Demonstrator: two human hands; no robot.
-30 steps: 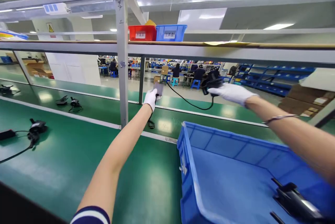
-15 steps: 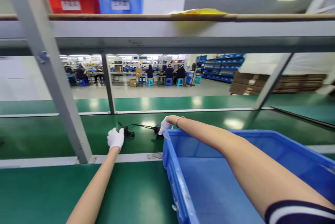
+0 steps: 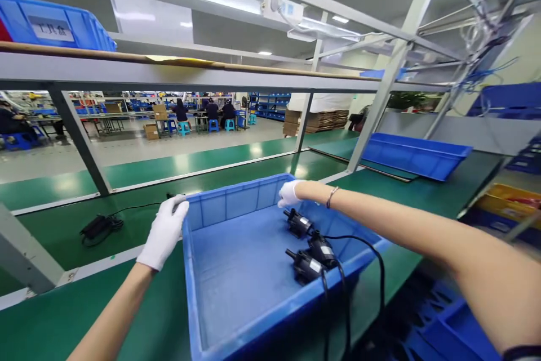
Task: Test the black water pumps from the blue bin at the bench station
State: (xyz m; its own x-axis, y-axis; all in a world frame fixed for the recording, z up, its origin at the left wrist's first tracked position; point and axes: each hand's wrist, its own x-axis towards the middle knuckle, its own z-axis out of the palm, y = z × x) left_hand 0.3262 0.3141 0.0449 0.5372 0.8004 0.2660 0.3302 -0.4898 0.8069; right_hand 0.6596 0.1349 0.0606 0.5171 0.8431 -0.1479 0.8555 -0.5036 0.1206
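Note:
My white-gloved left hand (image 3: 164, 231) is at the left back corner of a blue plastic bin (image 3: 240, 200). Its fingers curl round a black piece (image 3: 174, 206), mostly hidden, at the end of a thin cable. The cable runs left to a black power adapter (image 3: 95, 228) with a coiled cord, lying on the green bench. My gloved right hand (image 3: 289, 193) hangs closed over the bin's far right corner; what it grips, if anything, is hidden. Below it, three small black pumps (image 3: 308, 266) with nozzles and white labels lie in the bin, their cords (image 3: 382, 276) draped over the near wall.
A shelf (image 3: 262, 76) crosses above the bench, with a blue labelled bin (image 3: 54, 26) on it. Slanted metal posts (image 3: 376, 113) stand around the work area. Another blue bin (image 3: 416, 152) stands at the right. People sit at distant benches.
The view has swung right, bringing the pumps into sight. My left hand has left the adapter for the bin's corner; my right has moved from the cable's right end to over the bin.

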